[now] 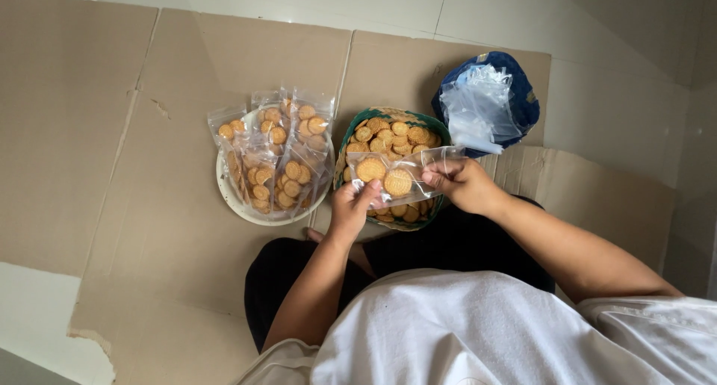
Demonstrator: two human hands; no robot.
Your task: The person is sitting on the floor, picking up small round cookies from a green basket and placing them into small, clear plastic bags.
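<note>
Where cardboard [172,228] lies, tiled floor [358,4]

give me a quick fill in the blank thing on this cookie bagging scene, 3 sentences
1. Both hands hold a clear bag with ____ round cookies inside.
2. The loose cookies lie in a woven basket with a ____ rim.
3. The filled bags are piled on a ____ plate, on the left hand side; the right hand pinches the bag's other end.

Missing words: two; green; white
</note>
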